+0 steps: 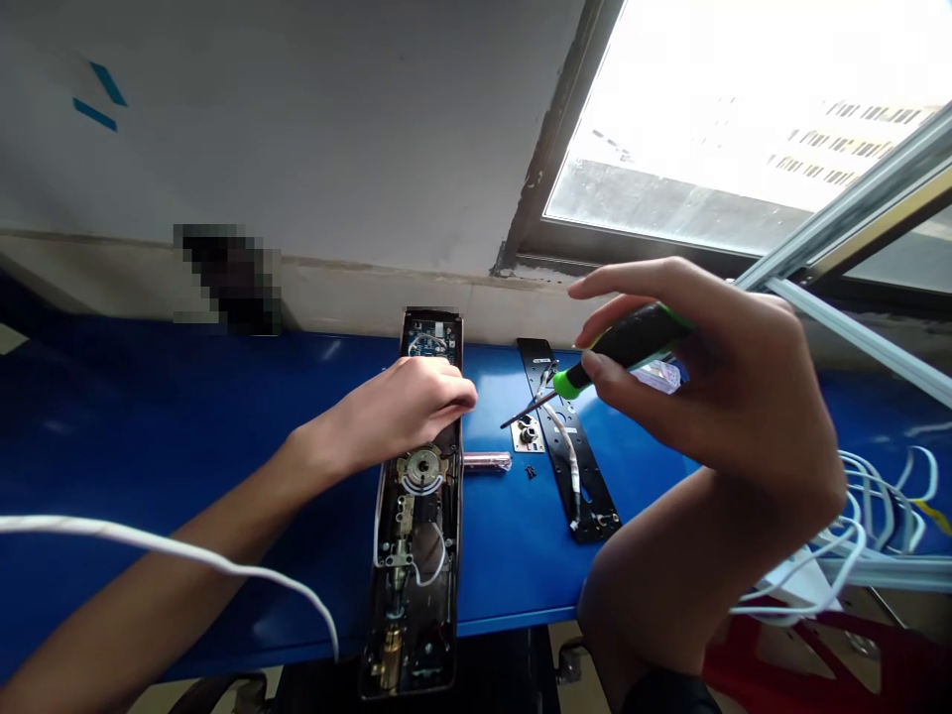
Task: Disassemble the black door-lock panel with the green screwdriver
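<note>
In my right hand (714, 367) is a screwdriver (632, 342) with a black and green handle, raised above the table. Its thin shaft points down and to the left, with the tip in the air. My left hand (435, 397) is closed over the upper part of a long, narrow black housing (421, 585); whatever its fingers grip is hidden. Inside the housing, which lies open side up, are a blue circuit board (435, 342), a round metal part (423, 466), a brass cylinder (391, 654) and white wires.
Right of the housing lie a pink shiny cylinder (487, 462), a small square part (528, 433), several dark screws (531, 472) and a long black plate (584, 486) with a cable. White cables (848, 526) are coiled at right on the blue table (513, 585). Another cable (185, 555) crosses at left.
</note>
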A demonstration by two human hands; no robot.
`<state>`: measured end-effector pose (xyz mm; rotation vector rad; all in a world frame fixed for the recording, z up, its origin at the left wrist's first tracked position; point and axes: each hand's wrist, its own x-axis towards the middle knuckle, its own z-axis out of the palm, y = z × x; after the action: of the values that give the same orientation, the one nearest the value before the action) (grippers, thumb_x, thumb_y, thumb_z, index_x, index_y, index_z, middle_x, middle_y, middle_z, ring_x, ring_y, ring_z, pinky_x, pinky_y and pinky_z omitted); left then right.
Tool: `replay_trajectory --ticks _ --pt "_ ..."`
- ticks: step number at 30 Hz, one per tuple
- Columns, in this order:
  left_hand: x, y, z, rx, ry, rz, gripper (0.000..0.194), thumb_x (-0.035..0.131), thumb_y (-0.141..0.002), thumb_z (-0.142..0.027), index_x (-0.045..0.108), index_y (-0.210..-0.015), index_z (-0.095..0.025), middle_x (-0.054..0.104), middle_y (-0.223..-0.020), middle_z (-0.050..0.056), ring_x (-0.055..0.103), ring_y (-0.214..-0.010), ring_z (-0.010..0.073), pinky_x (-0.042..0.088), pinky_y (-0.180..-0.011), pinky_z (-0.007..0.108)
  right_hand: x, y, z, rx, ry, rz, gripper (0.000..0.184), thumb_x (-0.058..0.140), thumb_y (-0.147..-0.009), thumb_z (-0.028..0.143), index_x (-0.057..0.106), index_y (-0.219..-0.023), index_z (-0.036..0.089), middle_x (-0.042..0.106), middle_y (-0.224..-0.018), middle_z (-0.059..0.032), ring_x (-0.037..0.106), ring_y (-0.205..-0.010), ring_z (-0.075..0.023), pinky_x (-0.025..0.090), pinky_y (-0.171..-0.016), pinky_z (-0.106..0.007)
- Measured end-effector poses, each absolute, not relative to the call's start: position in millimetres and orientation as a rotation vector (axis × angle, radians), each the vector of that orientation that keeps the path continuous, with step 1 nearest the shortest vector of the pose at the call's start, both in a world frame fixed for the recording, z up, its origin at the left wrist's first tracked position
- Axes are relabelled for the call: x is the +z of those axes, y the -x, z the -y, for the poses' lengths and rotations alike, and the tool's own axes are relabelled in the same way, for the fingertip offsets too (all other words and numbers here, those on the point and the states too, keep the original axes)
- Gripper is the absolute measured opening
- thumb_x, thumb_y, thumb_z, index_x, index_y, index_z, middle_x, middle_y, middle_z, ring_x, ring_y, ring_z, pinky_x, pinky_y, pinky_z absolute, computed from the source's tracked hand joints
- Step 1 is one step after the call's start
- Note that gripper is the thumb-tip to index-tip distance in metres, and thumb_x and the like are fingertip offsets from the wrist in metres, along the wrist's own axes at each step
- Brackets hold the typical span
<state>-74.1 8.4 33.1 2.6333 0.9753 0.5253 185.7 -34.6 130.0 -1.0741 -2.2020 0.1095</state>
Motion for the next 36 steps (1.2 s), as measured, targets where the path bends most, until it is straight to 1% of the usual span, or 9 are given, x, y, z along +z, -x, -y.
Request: replay_trajectory --ticks 4,7,9,14,22,28,32,35,36 --pt "44 44 -19 0.281 -2.748 -0.889 0.02 0.058 -0.093 -0.006 0.071 -0.082 -0.017 0.071 -0.084 0.005 0.063 -0.076 0.0165 0.041 -0.067 0.029 128 -199 27 0.191 1.138 2.275 0.041 0.07 -0.084 0.021 0.07 -0.125 0.024 0.076 -0.09 0.0002 0.072 -0.075 -0.0169 0.058 -0.071 -0.034" --pt "46 17 -31 0.047 -2.774 -0.881 0.019 0.059 -0.083 -0.003 0.066 -0.072 -0.017 0.066 -0.075 0.004 0.054 -0.063 0.0147 0.032 -0.058 0.03 125 -207 22 0.261 1.215 2.316 0.044 0.069 -0.084 0.02 0.069 -0.127 0.023 0.076 -0.087 0.0007 0.07 -0.072 -0.0154 0.056 -0.069 -0.032" --pt "42 1 -38 -0.133 -2.784 -0.906 0.017 0.059 -0.076 -0.002 0.066 -0.07 -0.016 0.065 -0.073 0.005 0.05 -0.058 0.0148 0.028 -0.054 0.032 123 -212 20 0.285 1.248 2.336 0.044 0.069 -0.084 0.021 0.069 -0.128 0.024 0.076 -0.086 0.0002 0.069 -0.07 -0.0157 0.054 -0.067 -0.032" --pt "21 -26 -50 -0.324 -2.778 -0.906 0.019 0.057 -0.07 -0.001 0.07 -0.072 -0.015 0.069 -0.077 0.007 0.056 -0.061 0.0178 0.033 -0.056 0.031 123 -221 18 0.321 1.268 2.343 0.044 0.071 -0.085 0.023 0.068 -0.129 0.024 0.075 -0.084 -0.0021 0.067 -0.069 -0.0169 0.054 -0.063 -0.032" --pt "0 -35 -56 -0.368 -2.709 -0.927 0.019 0.057 -0.079 -0.003 0.07 -0.079 -0.017 0.07 -0.078 0.008 0.061 -0.065 0.021 0.037 -0.058 0.031 122 -224 15 0.399 1.27 2.311 0.045 0.072 -0.085 0.02 0.068 -0.129 0.022 0.075 -0.085 -0.0026 0.069 -0.073 -0.0175 0.055 -0.067 -0.031" --pt "-3 -33 -57 -0.335 -2.672 -0.944 0.022 0.055 -0.085 -0.006 0.073 -0.088 -0.018 0.073 -0.089 0.009 0.064 -0.071 0.0219 0.036 -0.058 0.03 119 -228 12 0.482 1.254 2.281 0.044 0.069 -0.086 0.018 0.067 -0.13 0.022 0.075 -0.085 -0.0005 0.069 -0.075 -0.0163 0.055 -0.07 -0.031" --pt "11 -14 -52 -0.263 -2.669 -0.953 0.024 0.059 -0.089 -0.011 0.075 -0.104 -0.021 0.074 -0.104 0.009 0.068 -0.09 0.0243 0.043 -0.068 0.03 118 -229 12 0.544 1.239 2.247 0.041 0.068 -0.088 0.019 0.066 -0.129 0.021 0.075 -0.084 0.0 0.069 -0.071 -0.0149 0.055 -0.066 -0.03" --pt "27 13 -46 -0.063 -2.657 -0.913 0.022 0.063 -0.093 -0.016 0.075 -0.11 -0.023 0.075 -0.107 0.006 0.069 -0.102 0.0241 0.048 -0.082 0.031 119 -226 13 0.518 1.206 2.24 0.039 0.07 -0.089 0.02 0.066 -0.128 0.021 0.075 -0.085 0.0 0.07 -0.073 -0.015 0.057 -0.07 -0.03" --pt "32 25 -43 0.006 -2.649 -0.879 0.022 0.064 -0.094 -0.017 0.075 -0.113 -0.023 0.075 -0.108 0.005 0.069 -0.1 0.0227 0.049 -0.083 0.031 120 -224 14 0.503 1.189 2.23 0.039 0.07 -0.09 0.02 0.066 -0.128 0.022 0.076 -0.086 0.0 0.07 -0.074 -0.0153 0.058 -0.072 -0.031"
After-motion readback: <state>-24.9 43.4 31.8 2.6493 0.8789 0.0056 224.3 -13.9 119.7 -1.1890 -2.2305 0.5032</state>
